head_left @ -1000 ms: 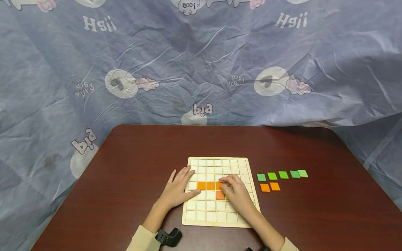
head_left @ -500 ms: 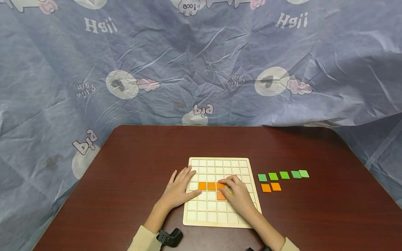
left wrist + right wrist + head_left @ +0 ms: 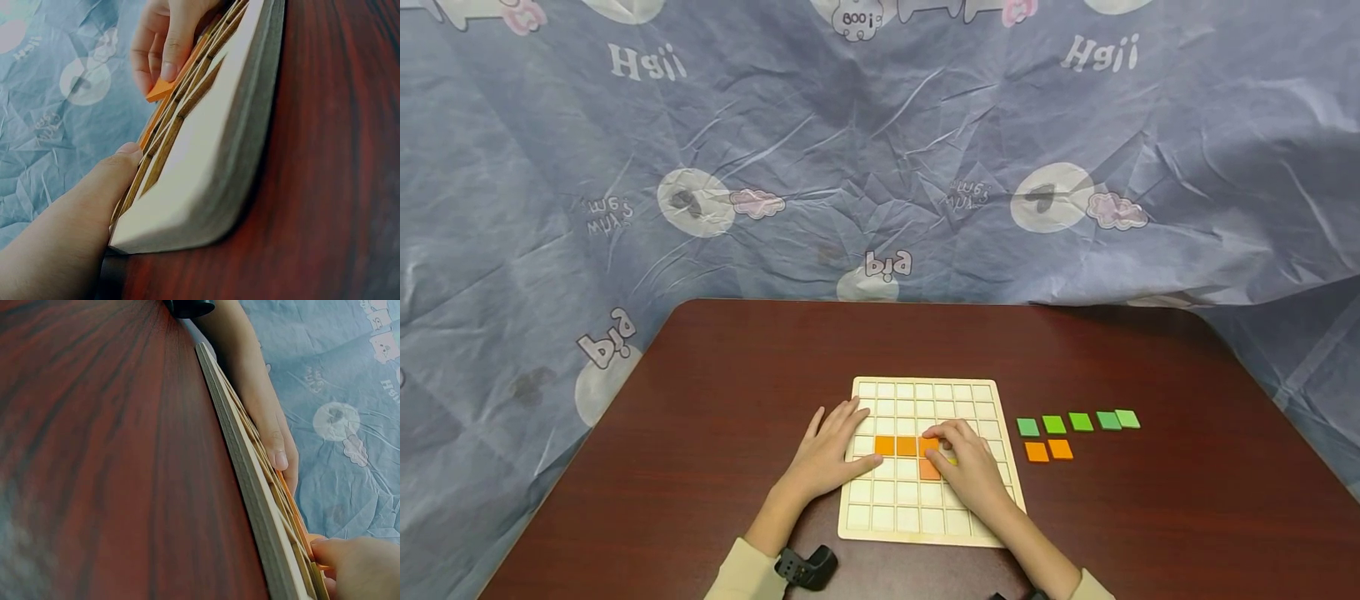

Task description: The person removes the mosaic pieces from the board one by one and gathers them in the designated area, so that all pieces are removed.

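A pale wooden grid board (image 3: 895, 496) lies on the table, with orange square tiles (image 3: 906, 447) in one row. My left hand (image 3: 826, 454) rests open on its left edge, fingers spread and thumb over the grid. At the right end of that row my right hand (image 3: 968, 462) pinches an orange tile (image 3: 928, 445) between thumb and fingers. The left wrist view shows this orange tile (image 3: 160, 91) tipped, one edge raised off the board. A salmon-orange tile (image 3: 929, 470) sits just below it in the grid. A yellow tile (image 3: 952, 461) is mostly hidden under my right hand.
Right of the board, several green tiles (image 3: 1054, 425) form a loose row on the dark red table (image 3: 760, 358). Two orange tiles (image 3: 1048, 451) lie just in front of them. A patterned grey-blue cloth (image 3: 850, 150) hangs behind the table.
The head view has shifted slightly. My left hand stays in place on the board, and my right hand keeps its pinch at nearly the same spot.
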The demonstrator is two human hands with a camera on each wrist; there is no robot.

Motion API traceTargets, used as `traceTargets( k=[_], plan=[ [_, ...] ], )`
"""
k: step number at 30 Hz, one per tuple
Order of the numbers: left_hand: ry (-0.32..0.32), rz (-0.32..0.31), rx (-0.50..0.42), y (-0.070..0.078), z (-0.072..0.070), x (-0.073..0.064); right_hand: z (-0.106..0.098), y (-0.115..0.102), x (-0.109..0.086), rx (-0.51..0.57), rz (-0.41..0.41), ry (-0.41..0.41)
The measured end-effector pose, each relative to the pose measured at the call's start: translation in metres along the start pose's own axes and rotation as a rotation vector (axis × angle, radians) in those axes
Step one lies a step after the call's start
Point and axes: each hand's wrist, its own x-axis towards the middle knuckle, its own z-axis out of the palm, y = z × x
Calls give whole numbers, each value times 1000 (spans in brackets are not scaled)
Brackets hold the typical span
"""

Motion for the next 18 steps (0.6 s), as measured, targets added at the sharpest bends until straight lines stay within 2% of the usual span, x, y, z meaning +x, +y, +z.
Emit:
traceTargets(
  k=[10,18],
  plan=[
    [11,11,-9,0,0,0,-1,0,0,6,-15,7],
    [-1,-8,13,-1,1,1,1,0,-1,7,-40,16]
  ],
)
